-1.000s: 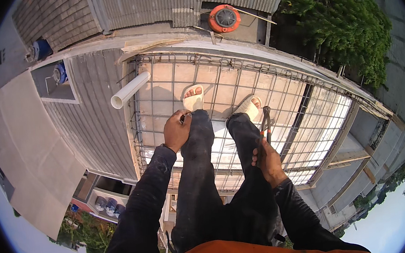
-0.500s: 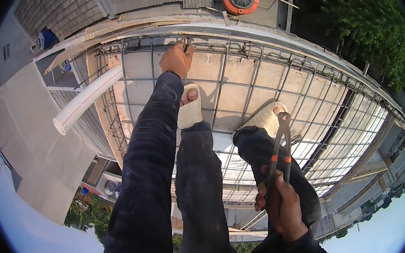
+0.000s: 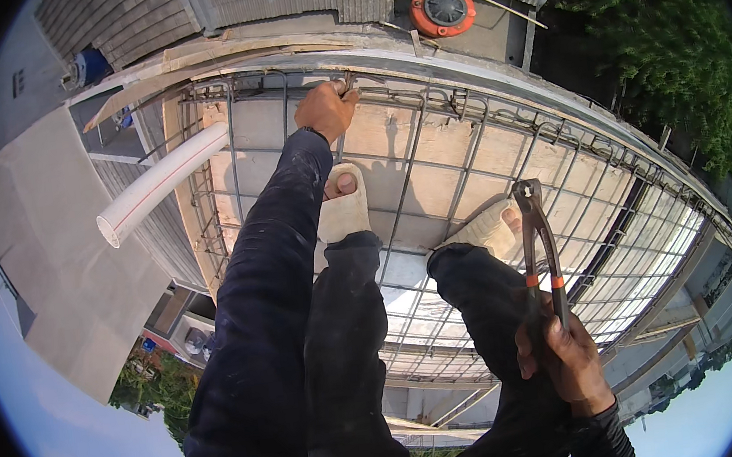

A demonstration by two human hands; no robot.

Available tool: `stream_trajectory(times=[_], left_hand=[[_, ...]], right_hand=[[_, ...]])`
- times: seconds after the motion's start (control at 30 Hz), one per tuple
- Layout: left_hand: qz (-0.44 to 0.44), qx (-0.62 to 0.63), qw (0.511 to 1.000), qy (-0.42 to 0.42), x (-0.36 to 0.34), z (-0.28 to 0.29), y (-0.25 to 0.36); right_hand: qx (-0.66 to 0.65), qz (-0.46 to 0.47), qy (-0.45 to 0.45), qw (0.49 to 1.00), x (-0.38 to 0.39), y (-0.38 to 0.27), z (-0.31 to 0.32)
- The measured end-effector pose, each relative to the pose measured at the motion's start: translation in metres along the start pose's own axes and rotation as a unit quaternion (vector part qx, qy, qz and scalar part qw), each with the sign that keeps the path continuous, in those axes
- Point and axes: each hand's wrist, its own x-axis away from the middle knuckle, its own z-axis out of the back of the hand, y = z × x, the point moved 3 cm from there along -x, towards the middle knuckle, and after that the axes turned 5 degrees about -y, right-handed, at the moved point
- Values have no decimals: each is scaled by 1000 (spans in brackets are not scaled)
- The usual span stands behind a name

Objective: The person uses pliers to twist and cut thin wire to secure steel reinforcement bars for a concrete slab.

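Left hand (image 3: pixel 327 111): stretched out to the far edge of the mesh (image 3: pixel 409 161), fingers curled in at the bars; from my end I can't tell what they pinch.
Right hand (image 3: pixel 568 354): I see its fingers wrapped round the handles of the pincers (image 3: pixel 529 248).
Pincers: right of the right leg (image 3: pixel 477 279), head pointing away from the body, orange bands on both handles.
Mesh: crossing bars over pale boards (image 3: pixel 439 144).
Sandals (image 3: pixel 344 217): two, cream; the right one just beside the pincers' head.
Pipe (image 3: pixel 164 186): white, red-striped, at the mesh's left end.
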Motion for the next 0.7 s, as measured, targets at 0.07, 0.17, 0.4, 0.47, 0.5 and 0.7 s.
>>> stream_trajectory(times=[0.07,0.17,0.4,0.47,0.5,0.7], left_hand=[[2,9,1000,-8,1,3,-2],[7,15,1000,-24,4,7,-8],[8,24,998,-65,3,16,-3],[-11,39,998,-58,3,19,-4],[1,40,997,-63,3,20,-1],[-28,65,992,-108,-6,20,-16]], right_hand=[[287,40,2,957,-35,-36,15],[529,105,14,842,-106,-76,21],[725,228,91,643,-246,-56,21],[722,224,104,647,-269,-54,20],[724,207,111,649,-279,-54,21],[730,178,93,653,-295,-58,13]])
